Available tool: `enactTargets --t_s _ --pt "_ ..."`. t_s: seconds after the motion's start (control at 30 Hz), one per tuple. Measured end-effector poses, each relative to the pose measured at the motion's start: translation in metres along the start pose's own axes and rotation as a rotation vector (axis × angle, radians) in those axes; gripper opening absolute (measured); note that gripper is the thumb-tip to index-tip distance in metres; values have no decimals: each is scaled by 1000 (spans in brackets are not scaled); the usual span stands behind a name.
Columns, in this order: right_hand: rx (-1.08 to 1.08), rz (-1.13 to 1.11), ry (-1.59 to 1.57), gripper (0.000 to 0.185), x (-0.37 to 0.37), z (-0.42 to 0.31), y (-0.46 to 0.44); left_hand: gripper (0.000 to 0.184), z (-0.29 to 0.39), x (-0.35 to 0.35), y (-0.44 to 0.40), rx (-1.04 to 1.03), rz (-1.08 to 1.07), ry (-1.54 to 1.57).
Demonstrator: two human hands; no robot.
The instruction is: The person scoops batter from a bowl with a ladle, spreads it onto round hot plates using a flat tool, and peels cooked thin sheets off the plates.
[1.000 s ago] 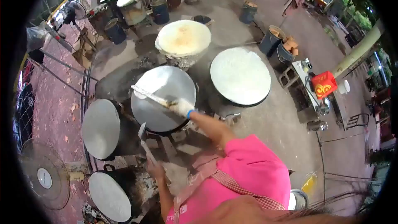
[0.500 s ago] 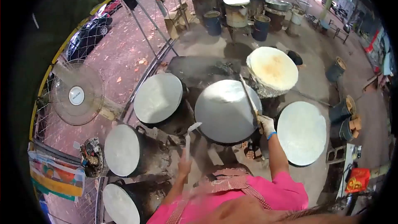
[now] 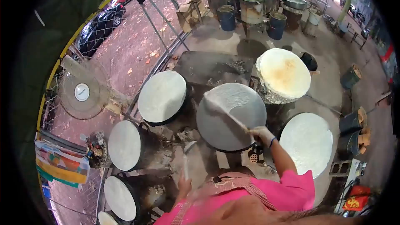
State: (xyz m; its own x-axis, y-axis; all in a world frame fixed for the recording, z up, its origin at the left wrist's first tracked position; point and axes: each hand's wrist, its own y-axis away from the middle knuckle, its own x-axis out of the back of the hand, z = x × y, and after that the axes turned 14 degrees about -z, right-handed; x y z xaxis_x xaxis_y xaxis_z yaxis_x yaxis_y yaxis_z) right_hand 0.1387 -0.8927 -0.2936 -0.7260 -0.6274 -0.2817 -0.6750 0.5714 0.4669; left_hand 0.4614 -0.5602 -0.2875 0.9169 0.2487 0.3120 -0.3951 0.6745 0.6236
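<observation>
My right hand [image 3: 262, 135], in a pale glove with a blue band at the wrist, grips a long whitish stick [image 3: 229, 116] that reaches across the grey round pan [image 3: 221, 135]. A pale, textured layer lies on the upper part of this pan. My left hand [image 3: 184, 184] is wrapped round the handle of a scraper-like tool [image 3: 186, 162], held upright below and left of the pan, its light blade [image 3: 190, 146] at the top. To the right sits a wide pan covered in white [image 3: 306, 143]; a white-covered pan [image 3: 162, 97] stands to the left.
A white round with a browned middle [image 3: 284, 73] stands behind right. More white-topped pans [image 3: 125, 146] line the left side, near a fan [image 3: 82, 92] and wire fence. Drums [image 3: 226, 18] stand farther back. Buckets of bricks [image 3: 352, 121] and a red bag [image 3: 357, 198] are at right.
My view has swung left. The stick now slants across the pan from upper left, and a pale layer has appeared on the pan's upper part. Both hands keep their tools.
</observation>
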Motion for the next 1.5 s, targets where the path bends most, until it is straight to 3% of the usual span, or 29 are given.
enactTargets --t_s 0.03,0.07,0.23,0.3,0.33,0.37,0.43,0.47,0.53,0.57,0.6,0.63,0.77,0.8,0.87,0.9,0.93,0.97,1.03,1.07,1.1,1.17,1.23,1.27,1.3,1.37,1.4,1.47,1.5 --pt "6 -66 18 18 9 14 4 73 17 -4 14 23 3 -25" --pt "205 -62 142 14 19 18 9 73 27 -7 20 42 13 -48" --pt "72 202 -26 13 41 -56 -23 73 -80 -8 -9 -107 98 -120" --pt "-88 10 59 17 26 -59 -31 72 -111 -5 -18 -180 125 -195" --pt "-103 -62 63 19 11 -62 -20 71 -36 -14 15 -9 79 -18" --pt "54 -149 240 20 16 -38 -18 72 -23 -13 23 1 92 50" --pt "11 -183 140 18 11 -39 8 73 -16 -20 29 15 119 206" --pt "-20 -178 113 18 11 -47 20 72 -25 -20 27 -83 137 174" --pt "245 -176 347 20 43 -38 -3 73 -30 -19 30 -4 165 76" --pt "252 -35 98 21 43 -46 -13 73 -32 -17 33 42 169 16" --pt "-87 104 157 22 32 -87 -18 72 -37 -18 34 1 182 -13" --pt "-43 90 238 16 46 -84 -41 71 -44 -21 33 -37 192 -43" --pt "-100 -251 274 14 28 -75 -30 71 -102 -16 21 -268 256 -249" --pt "-94 -324 294 13 35 -68 -15 71 -83 -18 30 -76 209 -204" --pt "-97 -424 426 9 74 -15 0 71 -82 -24 37 -74 216 -106" --pt "-88 -395 385 11 82 -21 1 70 -76 -26 37 -82 225 -61" --pt "-77 -366 343 14 90 -27 1 69 -17 -27 55 173 170 27" --pt "63 -305 301 20 96 -26 -7 71 -33 -29 51 72 221 24" --pt "33 -22 204 21 58 -79 -23 76 -78 -28 46 -113 298 -8" --pt "-48 94 245 23 51 -94 -40 73 -75 -29 51 -83 279 -26" --pt "-17 -36 342 25 46 -102 -50 70 -64 -30 55 -51 264 -43" --pt "-152 -178 392 23 41 -94 -51 71 -59 -21 62 46 241 -86" --pt "-52 -357 408 19 72 -35 -46 77 -54 -23 59 162 217 -95" --pt "-6 -449 425 18 91 -5 -44 77 -45 -29 64 35 231 3" --pt "-361 -334 380 14 67 -50 -3 77 -41 -34 70 74 221 43" --pt "-91 -311 271 15 84 -36 -8 77 -47 -34 68 86 234 74" --pt "21 -325 469 16 78 -51 -21 77 -57 -34 66 70 251 69" --pt "43 -228 424 19 56 -85 -57 78 -91 -31 60 -5 287 -10" --pt "-46 -126 191 20 50 -96 -74 78 -102 -29 56 -66 301 -80"
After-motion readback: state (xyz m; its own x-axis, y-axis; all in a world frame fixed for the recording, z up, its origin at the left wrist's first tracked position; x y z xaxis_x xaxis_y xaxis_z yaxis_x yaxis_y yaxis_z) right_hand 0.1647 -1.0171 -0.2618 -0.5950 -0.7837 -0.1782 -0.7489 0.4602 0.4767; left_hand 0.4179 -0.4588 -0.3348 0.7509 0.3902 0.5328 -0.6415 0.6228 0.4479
